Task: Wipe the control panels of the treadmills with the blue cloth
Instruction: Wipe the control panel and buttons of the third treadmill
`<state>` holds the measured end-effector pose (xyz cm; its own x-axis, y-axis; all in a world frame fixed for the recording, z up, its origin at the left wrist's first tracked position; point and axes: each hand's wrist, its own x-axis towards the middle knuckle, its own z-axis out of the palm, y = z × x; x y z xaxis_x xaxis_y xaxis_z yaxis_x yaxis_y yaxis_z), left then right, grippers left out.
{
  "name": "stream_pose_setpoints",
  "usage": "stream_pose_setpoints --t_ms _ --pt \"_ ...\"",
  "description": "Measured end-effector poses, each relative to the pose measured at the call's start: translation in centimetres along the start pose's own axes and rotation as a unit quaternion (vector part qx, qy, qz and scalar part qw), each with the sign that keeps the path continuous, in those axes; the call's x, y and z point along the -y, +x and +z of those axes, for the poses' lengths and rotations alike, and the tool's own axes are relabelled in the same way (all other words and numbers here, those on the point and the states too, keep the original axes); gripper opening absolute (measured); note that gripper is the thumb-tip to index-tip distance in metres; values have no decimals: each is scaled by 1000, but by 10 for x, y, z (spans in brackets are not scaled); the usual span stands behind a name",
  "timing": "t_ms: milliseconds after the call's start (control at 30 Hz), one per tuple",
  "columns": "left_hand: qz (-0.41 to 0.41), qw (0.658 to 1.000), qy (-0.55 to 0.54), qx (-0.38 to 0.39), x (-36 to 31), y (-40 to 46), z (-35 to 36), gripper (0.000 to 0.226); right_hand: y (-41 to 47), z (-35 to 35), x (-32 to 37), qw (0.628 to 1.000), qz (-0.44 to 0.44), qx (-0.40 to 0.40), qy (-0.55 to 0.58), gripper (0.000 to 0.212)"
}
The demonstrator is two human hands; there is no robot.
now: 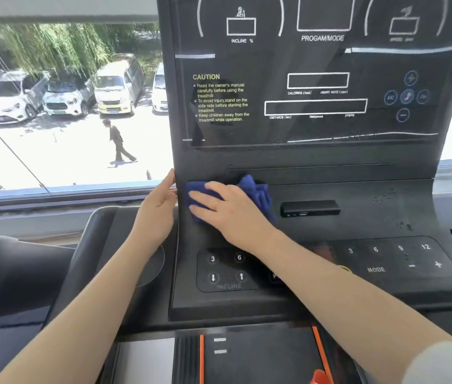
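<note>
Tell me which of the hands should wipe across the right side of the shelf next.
The right hand. It already presses the blue cloth flat on the control panel, left of the black port hub. The left hand only rests on the panel's left edge, without cloth.

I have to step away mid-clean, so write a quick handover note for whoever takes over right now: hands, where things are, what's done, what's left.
Right hand: flat, fingers straight, pressing the blue cloth onto the left of the ledge below the display.
Left hand: open, resting against the panel's left edge, holding nothing.
Done: cannot tell how much has been wiped; the cloth is at the ledge's left end.
Left: specks show on the ledge's right side; the keypads lie below the cloth. No other treadmill panel is in view.
</note>
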<state>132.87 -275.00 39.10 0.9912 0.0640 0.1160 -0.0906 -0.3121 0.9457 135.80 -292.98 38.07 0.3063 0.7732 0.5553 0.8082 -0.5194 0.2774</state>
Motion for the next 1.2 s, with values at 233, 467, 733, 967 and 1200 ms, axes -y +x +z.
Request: stream_pose_setpoints --t_ms 233,467,733,967,1200 --pt "-41 984 -128 -115 -27 3 8 41 48 -12 -17 999 1 -20 -36 39" --pt "-20 990 -51 -129 -40 13 31 55 13 -51 -84 976 173 -93 -98 31" --pt "10 983 40 -177 -50 13 52 57 -14 -41 -79 954 256 -129 -91 49" --pt "29 977 91 -193 -50 18 61 59 -34 -46 -87 979 167 -41 -108 52" --pt "129 923 312 -185 -33 24 55 58 -54 -46 -96 964 229 -67 -118 57"
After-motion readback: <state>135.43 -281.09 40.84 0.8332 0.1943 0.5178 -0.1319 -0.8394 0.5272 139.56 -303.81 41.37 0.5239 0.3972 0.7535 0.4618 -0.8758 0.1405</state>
